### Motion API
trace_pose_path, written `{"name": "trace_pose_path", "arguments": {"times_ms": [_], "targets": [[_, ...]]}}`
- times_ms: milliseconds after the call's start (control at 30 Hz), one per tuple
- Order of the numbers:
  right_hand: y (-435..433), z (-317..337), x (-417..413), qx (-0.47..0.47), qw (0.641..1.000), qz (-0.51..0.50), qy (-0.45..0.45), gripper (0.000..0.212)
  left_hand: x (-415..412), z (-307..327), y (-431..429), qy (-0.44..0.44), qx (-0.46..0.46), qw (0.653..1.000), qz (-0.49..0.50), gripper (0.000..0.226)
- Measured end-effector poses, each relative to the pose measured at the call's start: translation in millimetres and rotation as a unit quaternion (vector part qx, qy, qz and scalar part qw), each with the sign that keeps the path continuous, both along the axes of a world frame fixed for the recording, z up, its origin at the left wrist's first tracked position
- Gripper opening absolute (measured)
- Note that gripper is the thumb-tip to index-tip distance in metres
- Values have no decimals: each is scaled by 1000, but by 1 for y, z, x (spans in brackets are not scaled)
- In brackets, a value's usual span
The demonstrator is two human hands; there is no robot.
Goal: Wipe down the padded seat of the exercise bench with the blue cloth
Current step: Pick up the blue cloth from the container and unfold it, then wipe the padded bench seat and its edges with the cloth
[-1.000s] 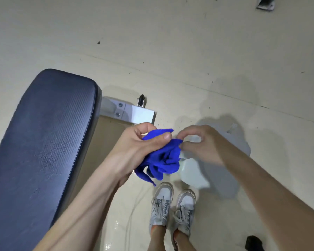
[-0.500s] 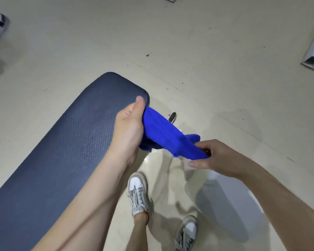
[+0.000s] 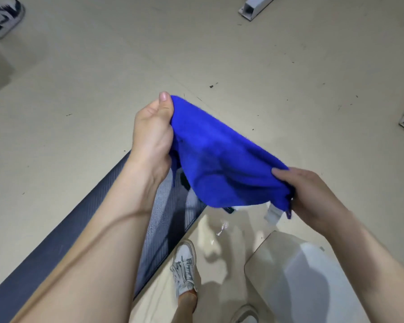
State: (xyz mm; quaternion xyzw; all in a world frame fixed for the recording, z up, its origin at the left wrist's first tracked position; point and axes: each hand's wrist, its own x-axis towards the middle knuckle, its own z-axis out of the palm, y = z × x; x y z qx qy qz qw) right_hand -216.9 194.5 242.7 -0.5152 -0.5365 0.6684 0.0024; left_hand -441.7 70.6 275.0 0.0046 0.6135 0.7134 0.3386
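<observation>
The blue cloth is stretched in the air between both hands. My left hand pinches its upper left edge with the thumb on top. My right hand grips its lower right corner, where a white label hangs down. Under my left forearm lies the dark padded seat of the exercise bench, running from the lower left up toward the cloth. Its far end is hidden behind the cloth and my arm. The cloth hangs above the seat and does not touch it.
The floor is pale beige. My own shoes stand right of the bench. A white rounded object lies at the lower right. Another person's shoe shows at the top left. White metal frame ends sit at the top right.
The bunched cloth has been pulled apart and spread wide between my two hands. Both hands have risen and now sit closer to the camera, and the view has shifted right along the bench.
</observation>
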Motion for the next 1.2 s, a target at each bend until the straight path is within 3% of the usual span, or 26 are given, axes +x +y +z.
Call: {"name": "trace_pose_path", "arguments": {"times_ms": [100, 200, 300, 400, 500, 600, 700, 733, 767, 833, 867, 900, 933, 1000, 1100, 1200], "targets": [[6, 27, -50, -58, 986, -120, 100, 24, -33, 12, 10, 15, 91, 995, 26, 34], [9, 51, -98, -76, 969, -154, 179, 24, -66, 24, 20, 40, 181, 979, 85, 30], [7, 67, -145, -121, 945, -149, 265, 37, -103, 41, 21, 81, 251, 957, 126, 28], [1, 77, -186, -175, 916, -125, 339, 43, -134, 58, 13, 119, 269, 947, 130, 19], [-2, 72, -210, -219, 898, -128, 359, 43, -144, 69, 4, 139, 252, 953, 96, 15], [-9, 39, -203, -155, 942, -148, 258, 22, -127, 54, 7, 168, 165, 971, 40, 24], [-23, -12, -167, -79, 984, -140, 80, 30, -84, 4, 9, 189, 1, 975, -118, 19], [-27, -31, -151, -61, 990, -126, 12, 30, -67, -17, 7, 207, -67, 955, -200, 28], [-29, -49, -135, -49, 991, -112, -47, 29, -50, -39, 2, 235, -133, 910, -313, 38], [-31, -82, -103, -37, 985, -73, -150, 22, -20, -73, -8, 258, -223, 784, -519, 50], [-32, -90, -91, -27, 980, -46, -194, 20, -10, -83, -13, 255, -240, 750, -561, 51], [-31, -100, -79, -12, 972, -13, -233, 25, -3, -92, -17, 251, -256, 751, -554, 51], [-28, -107, -70, 21, 964, 23, -264, 37, -1, -98, -21, 249, -272, 777, -510, 48], [-22, -110, -66, 170, 938, 106, -284, 59, -9, -113, -22, 276, -325, 824, -373, 42], [-18, -107, -89, 412, 866, 231, -166, 60, -19, -135, -12, 338, -405, 803, -278, 36], [-28, -133, -110, 531, 779, 334, -25, 49, -6, -165, 7, 353, -457, 749, -325, 53]]}}
